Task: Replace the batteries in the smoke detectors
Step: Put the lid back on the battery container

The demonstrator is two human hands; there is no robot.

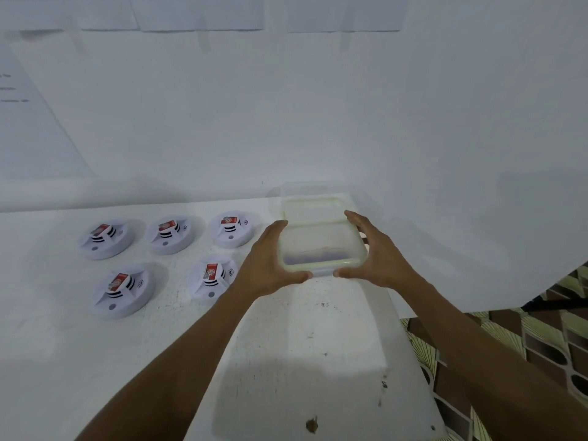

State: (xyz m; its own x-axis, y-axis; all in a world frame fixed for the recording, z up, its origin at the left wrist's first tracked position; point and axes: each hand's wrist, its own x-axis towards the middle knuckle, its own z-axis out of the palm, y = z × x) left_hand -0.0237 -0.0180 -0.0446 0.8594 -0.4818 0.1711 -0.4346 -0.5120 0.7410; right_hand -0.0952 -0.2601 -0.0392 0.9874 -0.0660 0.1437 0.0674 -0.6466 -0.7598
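Note:
Several white round smoke detectors lie on the white table [318,338], each with a red battery resting on top; one is at the back left [106,238], another in the front row [122,292]. To their right stands a clear plastic container [319,246] with a pale green rim, and its lid appears raised at the back. My left hand [270,261] grips the container's left side, thumb curled along the front edge. My right hand [374,251] grips the right side in the same way. The contents are blurred.
A white wall with taped paper sheets [203,12] rises right behind the table. The table's right edge [410,342] drops off to a patterned floor [521,345]. Dark specks mark the tabletop in front of the container.

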